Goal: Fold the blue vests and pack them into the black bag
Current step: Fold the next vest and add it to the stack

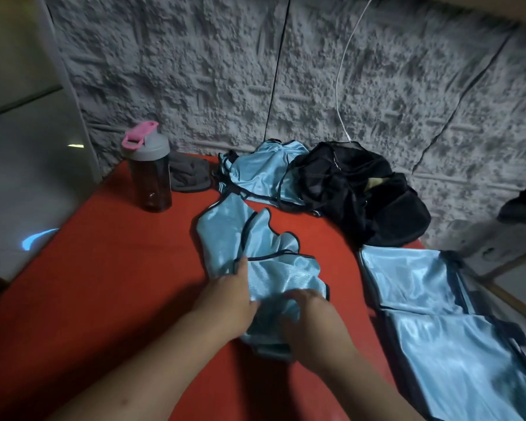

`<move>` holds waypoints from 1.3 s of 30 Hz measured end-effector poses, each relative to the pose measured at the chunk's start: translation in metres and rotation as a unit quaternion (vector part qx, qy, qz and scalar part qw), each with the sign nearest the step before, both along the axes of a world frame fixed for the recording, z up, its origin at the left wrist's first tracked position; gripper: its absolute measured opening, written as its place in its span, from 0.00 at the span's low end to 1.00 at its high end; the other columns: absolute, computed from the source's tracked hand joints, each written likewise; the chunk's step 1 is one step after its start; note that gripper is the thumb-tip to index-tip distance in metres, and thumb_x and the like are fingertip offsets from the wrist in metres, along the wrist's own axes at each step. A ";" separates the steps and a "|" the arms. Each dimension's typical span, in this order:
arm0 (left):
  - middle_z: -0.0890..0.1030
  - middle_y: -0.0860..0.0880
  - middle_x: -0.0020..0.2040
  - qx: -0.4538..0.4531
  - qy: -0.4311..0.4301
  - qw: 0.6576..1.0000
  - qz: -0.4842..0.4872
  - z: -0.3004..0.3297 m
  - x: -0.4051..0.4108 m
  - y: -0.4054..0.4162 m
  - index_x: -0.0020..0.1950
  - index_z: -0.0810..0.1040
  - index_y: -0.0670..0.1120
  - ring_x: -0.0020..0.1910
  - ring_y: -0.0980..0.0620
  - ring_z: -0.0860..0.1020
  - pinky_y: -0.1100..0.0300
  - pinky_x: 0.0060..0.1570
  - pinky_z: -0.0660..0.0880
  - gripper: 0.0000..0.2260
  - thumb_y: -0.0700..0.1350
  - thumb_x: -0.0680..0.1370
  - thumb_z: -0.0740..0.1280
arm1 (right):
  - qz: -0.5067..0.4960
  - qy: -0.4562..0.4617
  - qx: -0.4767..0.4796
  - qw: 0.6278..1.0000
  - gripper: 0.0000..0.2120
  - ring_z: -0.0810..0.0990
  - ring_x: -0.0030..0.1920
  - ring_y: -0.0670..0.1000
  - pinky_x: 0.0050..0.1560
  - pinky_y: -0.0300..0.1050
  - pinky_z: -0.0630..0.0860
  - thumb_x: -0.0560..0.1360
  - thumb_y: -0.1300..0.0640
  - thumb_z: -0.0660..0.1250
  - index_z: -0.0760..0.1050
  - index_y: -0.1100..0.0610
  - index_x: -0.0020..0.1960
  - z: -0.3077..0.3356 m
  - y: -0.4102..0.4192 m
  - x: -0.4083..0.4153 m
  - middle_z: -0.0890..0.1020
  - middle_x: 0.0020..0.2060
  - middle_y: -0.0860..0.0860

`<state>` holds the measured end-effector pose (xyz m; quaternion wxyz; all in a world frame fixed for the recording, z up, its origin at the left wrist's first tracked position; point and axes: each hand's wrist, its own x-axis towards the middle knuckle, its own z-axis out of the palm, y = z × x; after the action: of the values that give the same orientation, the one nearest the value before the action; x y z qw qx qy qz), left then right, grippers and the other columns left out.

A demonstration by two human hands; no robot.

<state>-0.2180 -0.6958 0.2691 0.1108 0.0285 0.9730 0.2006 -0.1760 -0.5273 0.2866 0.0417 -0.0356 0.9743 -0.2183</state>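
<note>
On red table (104, 284), both hands' grips clutch crumpled vest (274, 275).

Dim, cool indoor light; corners fall off into dark. Soft sheen on the folded vests (431, 302) at right. Small bright reflection on the floor (37, 238) at left. Both hands motion-blurred. Wide-angle bending curves the wall (195, 71) lines and frame edges.

Rough grey wall (195, 71), red table (104, 284), dim light.
</note>
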 end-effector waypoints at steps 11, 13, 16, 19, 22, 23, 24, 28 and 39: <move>0.75 0.49 0.61 -0.133 -0.021 0.991 -0.009 0.001 -0.018 -0.039 0.55 0.75 0.54 0.64 0.46 0.70 0.51 0.63 0.72 0.08 0.52 0.80 0.59 | -0.002 -0.122 0.141 0.982 0.21 0.80 0.60 0.59 0.57 0.48 0.76 0.73 0.56 0.62 0.74 0.48 0.66 -0.012 0.010 -0.048 0.80 0.60 0.56; 0.69 0.52 0.67 -0.142 0.008 0.990 -0.016 0.000 -0.018 -0.040 0.64 0.75 0.55 0.72 0.48 0.62 0.50 0.67 0.66 0.14 0.55 0.80 0.60 | -0.039 -0.126 0.148 0.980 0.18 0.82 0.57 0.59 0.53 0.47 0.77 0.71 0.57 0.62 0.79 0.51 0.59 -0.005 0.021 -0.055 0.83 0.55 0.54; 0.70 0.52 0.71 -0.108 -0.002 0.994 -0.001 0.000 -0.021 -0.046 0.70 0.74 0.54 0.74 0.50 0.63 0.49 0.69 0.68 0.21 0.61 0.81 0.58 | -0.085 -0.165 0.166 0.968 0.22 0.83 0.56 0.58 0.53 0.47 0.79 0.67 0.56 0.63 0.81 0.50 0.60 0.008 0.044 -0.062 0.84 0.54 0.53; 0.76 0.50 0.61 -0.088 0.010 0.996 0.017 -0.005 -0.024 -0.054 0.63 0.79 0.54 0.68 0.47 0.70 0.51 0.64 0.72 0.19 0.62 0.80 0.58 | -0.049 -0.223 0.193 0.954 0.23 0.83 0.57 0.57 0.54 0.47 0.80 0.67 0.53 0.62 0.80 0.52 0.61 0.011 0.054 -0.064 0.84 0.57 0.54; 0.73 0.46 0.66 -0.079 0.068 0.991 0.078 -0.006 -0.029 -0.062 0.63 0.78 0.58 0.70 0.43 0.66 0.50 0.68 0.68 0.18 0.62 0.77 0.63 | 0.010 -0.164 0.208 0.964 0.20 0.78 0.60 0.60 0.58 0.47 0.76 0.67 0.53 0.61 0.78 0.52 0.57 0.017 0.042 -0.061 0.79 0.59 0.56; 0.69 0.44 0.71 -0.084 0.067 0.989 0.099 -0.006 -0.030 -0.066 0.67 0.75 0.57 0.72 0.41 0.64 0.49 0.71 0.66 0.20 0.60 0.77 0.66 | 0.030 -0.133 0.192 0.972 0.22 0.76 0.61 0.59 0.61 0.48 0.75 0.68 0.52 0.63 0.77 0.51 0.61 0.017 0.035 -0.060 0.77 0.60 0.55; 0.67 0.42 0.73 -0.068 0.052 0.990 0.110 -0.008 -0.032 -0.071 0.70 0.73 0.55 0.73 0.40 0.64 0.49 0.72 0.65 0.22 0.58 0.77 0.68 | 0.054 -0.111 0.156 0.980 0.24 0.74 0.62 0.58 0.63 0.49 0.74 0.69 0.48 0.66 0.76 0.48 0.65 0.019 0.025 -0.057 0.75 0.61 0.53; 0.78 0.43 0.66 0.022 0.012 0.989 0.144 -0.005 -0.036 -0.079 0.71 0.71 0.47 0.66 0.41 0.75 0.52 0.64 0.72 0.25 0.52 0.76 0.72 | 0.076 -0.141 0.040 0.986 0.24 0.80 0.52 0.53 0.52 0.50 0.79 0.70 0.33 0.65 0.77 0.49 0.57 0.012 -0.013 -0.044 0.81 0.52 0.48; 0.83 0.50 0.52 -0.055 -0.001 0.987 0.153 -0.001 -0.035 -0.089 0.46 0.76 0.50 0.55 0.45 0.80 0.55 0.51 0.76 0.16 0.60 0.70 0.74 | 0.080 -0.193 0.234 0.950 0.12 0.75 0.57 0.60 0.62 0.55 0.75 0.76 0.49 0.55 0.74 0.53 0.52 0.024 0.019 -0.055 0.77 0.56 0.57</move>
<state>-0.2526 -0.7850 0.2677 0.0808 -0.1264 0.9754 0.1615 -0.2310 -0.5087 0.3111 0.2531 -0.0595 0.9655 0.0169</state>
